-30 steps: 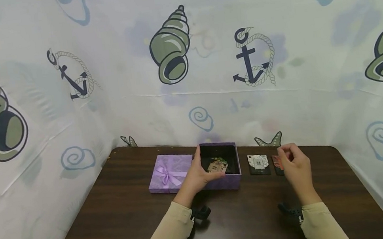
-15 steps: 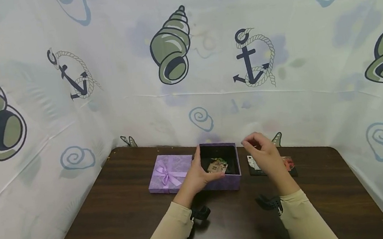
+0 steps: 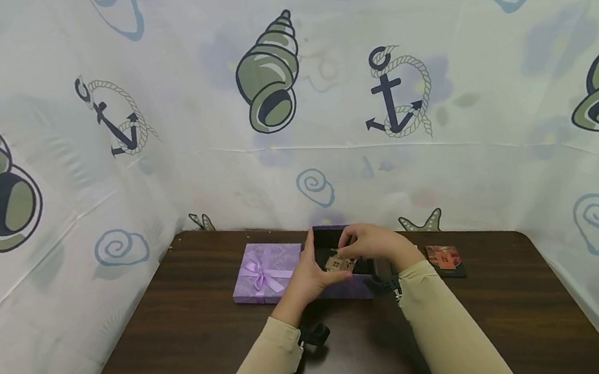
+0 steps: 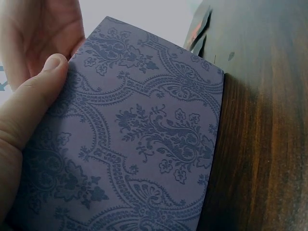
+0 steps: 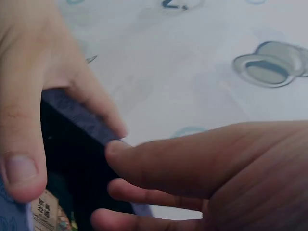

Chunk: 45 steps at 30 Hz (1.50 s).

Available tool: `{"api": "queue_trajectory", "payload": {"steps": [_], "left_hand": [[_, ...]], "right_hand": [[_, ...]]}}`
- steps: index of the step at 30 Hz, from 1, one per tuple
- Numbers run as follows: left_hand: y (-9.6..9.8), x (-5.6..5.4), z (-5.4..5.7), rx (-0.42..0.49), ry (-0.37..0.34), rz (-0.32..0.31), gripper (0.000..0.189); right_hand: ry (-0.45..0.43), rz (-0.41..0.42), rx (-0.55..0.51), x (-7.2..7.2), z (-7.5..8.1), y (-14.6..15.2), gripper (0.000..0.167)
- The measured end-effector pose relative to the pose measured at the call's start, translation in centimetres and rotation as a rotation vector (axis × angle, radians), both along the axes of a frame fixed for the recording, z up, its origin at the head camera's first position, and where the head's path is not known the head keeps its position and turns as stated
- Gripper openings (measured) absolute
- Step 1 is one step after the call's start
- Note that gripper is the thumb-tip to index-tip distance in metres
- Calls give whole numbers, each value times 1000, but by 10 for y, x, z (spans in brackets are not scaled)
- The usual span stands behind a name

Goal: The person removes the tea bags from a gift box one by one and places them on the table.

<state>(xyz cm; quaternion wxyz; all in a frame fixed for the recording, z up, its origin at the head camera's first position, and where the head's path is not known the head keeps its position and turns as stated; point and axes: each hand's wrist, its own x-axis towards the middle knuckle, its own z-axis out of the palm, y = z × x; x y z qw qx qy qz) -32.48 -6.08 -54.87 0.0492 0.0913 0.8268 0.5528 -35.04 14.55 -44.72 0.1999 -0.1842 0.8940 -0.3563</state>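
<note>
A purple patterned gift box (image 3: 346, 290), dark inside, stands without its lid at the back of the table. My left hand (image 3: 310, 276) grips it from the left, its thumb (image 4: 45, 91) over the front wall's top edge. Inside lies a small printed packet (image 3: 339, 263) with a tan label (image 5: 44, 209). My right hand (image 3: 371, 245) reaches over the right wall into the box, fingertips close over the packet in the head view. In the right wrist view, its thumb and fingers are apart and nothing shows between them.
The purple lid (image 3: 267, 272) with a ribbon bow lies left of the box. A red and black packet (image 3: 445, 259) lies to the right; a white one is mostly hidden behind my right hand. Patterned cloth (image 3: 343, 175) hangs behind the table.
My right hand has moved left from beside the red and black packet, past the white packet and into the box. My left hand has stayed on the box.
</note>
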Motion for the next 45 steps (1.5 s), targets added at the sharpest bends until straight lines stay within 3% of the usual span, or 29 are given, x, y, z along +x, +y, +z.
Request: {"api": "queue_trajectory", "payload": {"steps": [7, 13, 17, 26, 38, 45], "left_hand": [[-2, 0, -1, 10, 9, 1, 146], [0, 0, 1, 11, 10, -6, 148], [1, 1, 1, 0, 8, 2, 148], [3, 2, 1, 14, -8, -30, 150], [0, 2, 4, 38, 0, -8, 147], [0, 2, 4, 10, 4, 4, 148]], "right_hand": [[-58, -21, 63, -27, -19, -16, 29], [-170, -52, -32, -44, -34, -16, 41], [-244, -53, -84, -49, -37, -13, 51], [-288, -29, -56, -47, -36, -10, 62], [-319, 61, -171, -52, -40, -8, 49], [-303, 153, -102, -47, -39, -9, 18]]}}
